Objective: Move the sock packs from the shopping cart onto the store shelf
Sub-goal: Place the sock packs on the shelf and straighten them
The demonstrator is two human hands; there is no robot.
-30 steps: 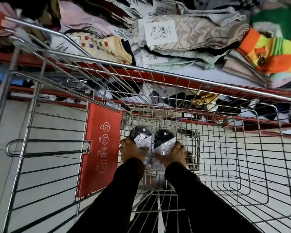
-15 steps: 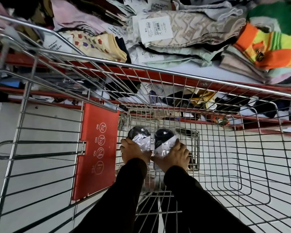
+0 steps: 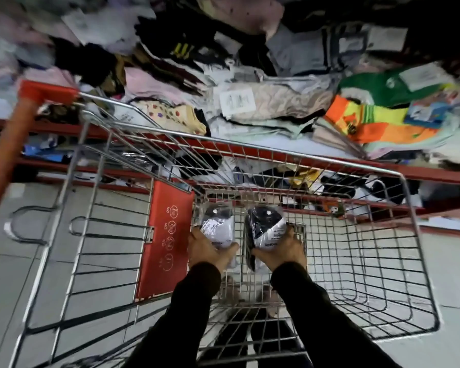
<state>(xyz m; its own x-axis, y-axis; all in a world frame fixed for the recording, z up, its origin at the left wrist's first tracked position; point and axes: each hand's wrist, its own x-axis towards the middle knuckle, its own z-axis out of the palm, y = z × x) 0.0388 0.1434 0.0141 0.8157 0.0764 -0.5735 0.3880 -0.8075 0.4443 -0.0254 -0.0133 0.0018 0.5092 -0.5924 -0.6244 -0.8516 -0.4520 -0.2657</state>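
**Both hands loaded, packs not yet on the shelf**

Both hands are down inside the shopping cart (image 3: 290, 166), each with a pack. The left hand (image 3: 207, 249), low in the middle of the frame, is wrapped around the lower end of a sock pack (image 3: 218, 227) with a dark top and a white body in clear wrap. Just to its right, the right hand (image 3: 282, 251) grips the second sock pack (image 3: 266, 227), mostly dark with a white printed band across it. The two packs stand side by side, close but with a gap of wire showing between them, and both look lifted clear of the cart floor, though I can't be sure of that from this angle.

Where does the job stand? By my reading, the pickup is done and the carry is what's left. Neither pack has crossed the cart's far rim. The store shelf (image 3: 170, 144), with its red front edge running across the middle of the frame, lies just beyond that rim.

Now the containers. Apart from these two packs, the cart basket shows only bare wire, with grey floor tile visible through it, so these look like the last ones. A red flap (image 3: 168, 235) hangs at the cart's left side. The shelf in the upper half is already heaped: a beige patterned pack (image 3: 276, 99) with a white label, an orange and green pair (image 3: 369, 120) to the right, dark and pale bundles further up, blurred. A lower shelf tier shows more stock through the wires.
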